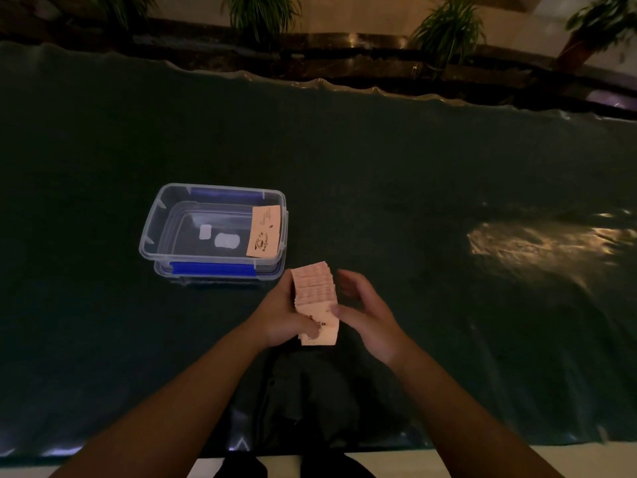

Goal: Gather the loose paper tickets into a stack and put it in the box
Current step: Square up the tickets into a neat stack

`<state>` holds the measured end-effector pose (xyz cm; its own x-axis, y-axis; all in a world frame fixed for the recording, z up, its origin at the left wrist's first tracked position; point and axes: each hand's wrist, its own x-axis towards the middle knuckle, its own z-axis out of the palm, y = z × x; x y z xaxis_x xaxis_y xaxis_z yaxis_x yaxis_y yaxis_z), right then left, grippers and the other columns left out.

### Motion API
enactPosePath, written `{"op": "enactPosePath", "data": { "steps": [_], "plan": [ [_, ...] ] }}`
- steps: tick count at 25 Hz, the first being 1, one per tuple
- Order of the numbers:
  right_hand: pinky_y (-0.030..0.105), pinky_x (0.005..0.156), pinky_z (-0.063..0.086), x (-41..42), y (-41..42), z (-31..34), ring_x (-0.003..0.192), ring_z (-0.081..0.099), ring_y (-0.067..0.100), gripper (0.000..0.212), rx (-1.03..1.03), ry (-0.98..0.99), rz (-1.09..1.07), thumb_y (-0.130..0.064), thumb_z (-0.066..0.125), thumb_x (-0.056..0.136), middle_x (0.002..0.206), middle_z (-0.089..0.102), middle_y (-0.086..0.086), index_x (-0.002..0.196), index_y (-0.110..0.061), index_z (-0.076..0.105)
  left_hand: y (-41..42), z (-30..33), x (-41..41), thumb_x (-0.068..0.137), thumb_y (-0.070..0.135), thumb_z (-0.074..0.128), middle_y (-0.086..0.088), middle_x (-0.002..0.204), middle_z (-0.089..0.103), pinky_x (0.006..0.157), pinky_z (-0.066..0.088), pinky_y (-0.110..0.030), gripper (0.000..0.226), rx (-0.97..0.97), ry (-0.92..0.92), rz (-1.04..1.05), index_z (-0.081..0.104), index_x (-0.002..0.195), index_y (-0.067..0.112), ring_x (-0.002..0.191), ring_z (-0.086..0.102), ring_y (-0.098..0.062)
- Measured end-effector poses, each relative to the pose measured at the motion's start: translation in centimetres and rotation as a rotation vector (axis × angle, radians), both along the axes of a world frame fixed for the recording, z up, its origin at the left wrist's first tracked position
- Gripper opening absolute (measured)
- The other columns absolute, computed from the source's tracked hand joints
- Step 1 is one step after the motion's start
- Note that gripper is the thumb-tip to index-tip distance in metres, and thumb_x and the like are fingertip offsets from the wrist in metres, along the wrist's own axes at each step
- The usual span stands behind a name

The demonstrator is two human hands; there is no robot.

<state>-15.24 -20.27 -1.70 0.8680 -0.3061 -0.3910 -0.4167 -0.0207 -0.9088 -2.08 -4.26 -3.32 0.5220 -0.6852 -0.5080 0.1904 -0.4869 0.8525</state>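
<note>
Nearest, two bare forearms reach out over a dark green cloth (413,174) that covers the counter. The left hand (281,313) is closed around a thick stack of pink tickets (315,298) — its fingers curl over the near end, and the stack fans away from the body. The right hand (367,317) sits just beside the stack with fingers loosely spread, thumb touching its right edge, gripping nothing itself. Just beyond the hands, to the left, stands a clear plastic box (151,236) with blue clips, resting on its lid. One ticket (263,231) leans inside against its right wall. Farther off — potted plants (448,29) line a dark ledge.
</note>
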Motion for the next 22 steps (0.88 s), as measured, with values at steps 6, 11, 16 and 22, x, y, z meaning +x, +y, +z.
{"op": "enactPosePath", "data": {
  "steps": [6, 11, 16, 22],
  "plan": [
    [0.044, 0.12, 0.042, 0.7, 0.3, 1.7, 0.144, 0.048, 0.005, 0.058, -0.147, -0.078, 0.0, -0.044, 0.07, 0.091, 0.151, 0.054, -0.013, 0.146, -0.042, 0.051, 0.2, -0.5, -0.5, 0.062, 0.002, 0.088, 0.009, 0.13, 0.064, 0.107, 0.049, -0.045, 0.09, -0.025, 0.013, -0.031, 0.044, 0.127, 0.045, 0.128, 0.057, -0.015],
    [0.041, 0.114, 0.051, -1.2, 0.0, -0.6, 0.143, 0.052, 0.015, 0.108, 0.085, 0.041, -0.032, -0.047, 0.093, 0.07, 0.157, 0.047, -0.004, 0.159, -0.04, 0.032, 0.6, -1.5, -0.9, 0.057, 0.006, 0.088, -0.013, 0.129, 0.071, 0.106, 0.052, -0.055, 0.094, -0.185, 0.328, 0.17, 0.051, 0.143, 0.015, 0.125, 0.065, -0.032],
    [0.029, 0.091, 0.063, -1.6, 0.7, -2.4, 0.121, 0.072, 0.016, 0.09, 0.205, 0.043, -0.136, 0.004, 0.089, 0.074, 0.136, 0.069, 0.003, 0.147, -0.025, 0.044, 0.4, -1.5, -1.5, 0.058, 0.015, 0.095, -0.016, 0.132, 0.067, 0.106, 0.052, -0.054, 0.099, -0.274, 0.307, 0.145, 0.047, 0.144, 0.011, 0.128, 0.063, -0.029],
    [0.043, 0.105, 0.059, -2.0, -0.9, -3.6, 0.129, 0.068, 0.02, 0.09, 0.069, 0.003, -0.14, 0.013, 0.085, 0.07, 0.136, 0.067, 0.001, 0.14, -0.028, 0.046, 1.8, -1.0, 0.0, 0.057, 0.017, 0.096, 0.004, 0.136, 0.063, 0.109, 0.051, -0.05, 0.1, -0.106, -0.022, 0.065, 0.042, 0.138, 0.038, 0.127, 0.062, -0.015]
  ]
}}
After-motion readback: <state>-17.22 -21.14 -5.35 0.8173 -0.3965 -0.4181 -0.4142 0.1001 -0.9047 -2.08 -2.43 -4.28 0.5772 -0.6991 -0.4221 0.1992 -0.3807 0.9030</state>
